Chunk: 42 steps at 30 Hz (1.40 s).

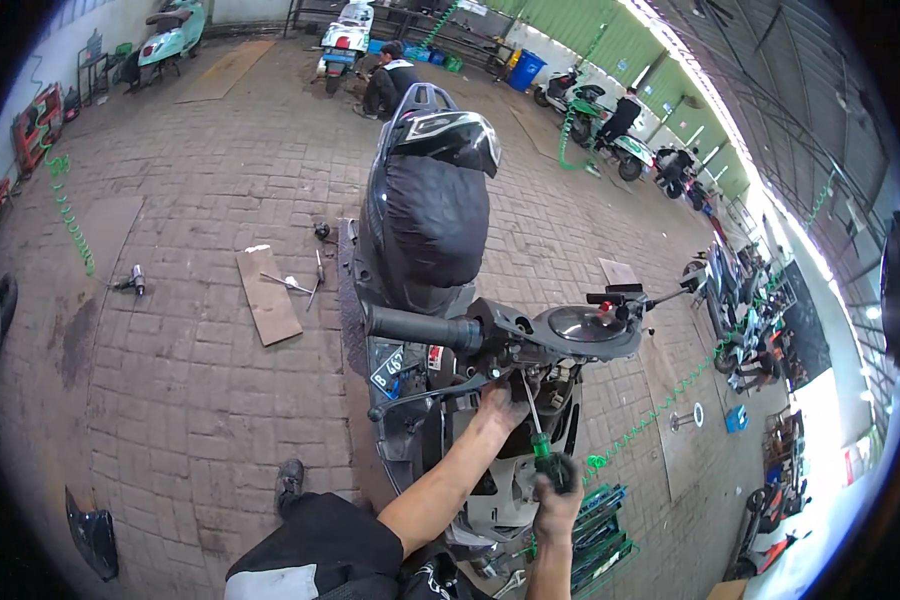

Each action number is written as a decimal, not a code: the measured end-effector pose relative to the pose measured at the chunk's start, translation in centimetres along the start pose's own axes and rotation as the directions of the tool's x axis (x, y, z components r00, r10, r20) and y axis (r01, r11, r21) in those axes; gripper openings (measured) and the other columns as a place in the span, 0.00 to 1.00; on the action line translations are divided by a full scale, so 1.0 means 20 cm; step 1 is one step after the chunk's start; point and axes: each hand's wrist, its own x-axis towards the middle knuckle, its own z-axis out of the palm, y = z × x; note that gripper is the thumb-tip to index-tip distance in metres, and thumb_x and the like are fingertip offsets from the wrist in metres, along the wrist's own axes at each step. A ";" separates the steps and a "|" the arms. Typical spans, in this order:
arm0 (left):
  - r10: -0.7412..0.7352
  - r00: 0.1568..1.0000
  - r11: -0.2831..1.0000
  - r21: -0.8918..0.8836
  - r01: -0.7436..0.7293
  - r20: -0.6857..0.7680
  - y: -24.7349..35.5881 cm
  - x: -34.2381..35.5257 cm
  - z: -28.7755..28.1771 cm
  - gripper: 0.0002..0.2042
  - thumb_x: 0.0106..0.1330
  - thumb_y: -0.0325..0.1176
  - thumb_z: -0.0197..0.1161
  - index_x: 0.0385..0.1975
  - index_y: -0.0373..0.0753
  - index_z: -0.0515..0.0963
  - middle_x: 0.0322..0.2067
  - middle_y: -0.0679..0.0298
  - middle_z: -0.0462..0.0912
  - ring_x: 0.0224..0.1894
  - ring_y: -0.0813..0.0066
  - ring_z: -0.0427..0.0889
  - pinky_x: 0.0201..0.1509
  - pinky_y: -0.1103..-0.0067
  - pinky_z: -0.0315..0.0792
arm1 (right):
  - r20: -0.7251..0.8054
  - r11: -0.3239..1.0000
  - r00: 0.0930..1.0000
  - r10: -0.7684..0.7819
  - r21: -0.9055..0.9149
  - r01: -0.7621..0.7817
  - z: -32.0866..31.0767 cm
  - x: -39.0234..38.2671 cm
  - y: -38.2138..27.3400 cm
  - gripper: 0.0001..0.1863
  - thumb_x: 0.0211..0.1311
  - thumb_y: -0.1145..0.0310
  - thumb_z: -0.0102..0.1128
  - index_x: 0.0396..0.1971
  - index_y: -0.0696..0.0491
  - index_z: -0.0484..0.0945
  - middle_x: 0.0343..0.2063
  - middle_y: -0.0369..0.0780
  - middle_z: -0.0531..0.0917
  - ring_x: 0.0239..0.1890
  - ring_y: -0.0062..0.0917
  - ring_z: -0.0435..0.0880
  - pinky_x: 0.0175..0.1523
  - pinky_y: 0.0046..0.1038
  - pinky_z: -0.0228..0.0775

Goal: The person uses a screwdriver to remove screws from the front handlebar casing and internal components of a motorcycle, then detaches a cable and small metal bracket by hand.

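In front of me stands a dark scooter [450, 345] with its front cover off, baring wires and parts below the handlebar. My right hand [558, 502] is closed round the green and black handle of a screwdriver [541, 446]. Its thin metal shaft points up into the opened front, and its tip is lost among the parts there. Just left of the shaft, my left hand [503, 404] reaches in under the handlebar [425, 328]. The parts hide its fingers, so I cannot see whether they grip anything. Above both hands sits the round speedometer [587, 323].
On the brick floor at left lie a board [268, 297] with a T-handle wrench [313, 282] beside it, and an air impact gun [137, 281]. A green tool rack [600, 540] stands by my right forearm. A coiled green hose [667, 400] crosses at right. Other people and scooters are farther off.
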 end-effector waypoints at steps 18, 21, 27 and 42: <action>0.080 0.979 0.974 0.225 -0.037 -0.185 0.00 0.08 -0.04 0.12 0.62 0.43 0.48 0.33 0.44 0.74 0.28 0.66 0.79 0.30 0.69 0.77 0.30 0.66 0.70 | 0.305 0.635 0.869 0.390 0.594 -0.494 -0.11 0.04 0.07 0.24 0.55 0.47 0.55 0.41 0.53 0.71 0.31 0.40 0.77 0.20 0.17 0.70 0.21 0.16 0.61; 0.076 0.982 0.968 0.248 -0.032 -0.170 -0.04 0.03 0.00 0.12 0.59 0.44 0.53 0.27 0.43 0.75 0.24 0.65 0.79 0.27 0.70 0.78 0.32 0.69 0.72 | 0.379 0.825 0.887 0.262 0.389 -0.410 -0.19 0.02 0.06 0.20 0.53 0.54 0.58 0.39 0.54 0.72 0.30 0.41 0.76 0.23 0.21 0.73 0.26 0.18 0.65; -0.113 0.993 0.993 -0.032 0.114 0.023 0.03 0.05 0.00 0.08 0.59 0.36 0.54 0.29 0.39 0.74 0.25 0.61 0.78 0.26 0.71 0.76 0.29 0.75 0.74 | -0.037 0.966 0.997 -0.062 -0.253 0.051 -0.04 -0.01 0.05 0.23 0.45 0.76 0.62 0.46 0.54 0.71 0.36 0.40 0.77 0.32 0.24 0.76 0.44 0.27 0.69; -0.375 0.927 0.927 0.016 0.375 0.010 0.14 0.14 -0.06 0.08 0.55 0.29 0.54 0.28 0.30 0.72 0.26 0.56 0.75 0.20 0.71 0.73 0.26 0.82 0.74 | 0.072 0.814 0.974 0.217 0.537 -0.221 -0.07 -0.08 0.07 0.22 0.58 0.59 0.56 0.51 0.50 0.68 0.30 0.37 0.77 0.23 0.17 0.72 0.25 0.18 0.65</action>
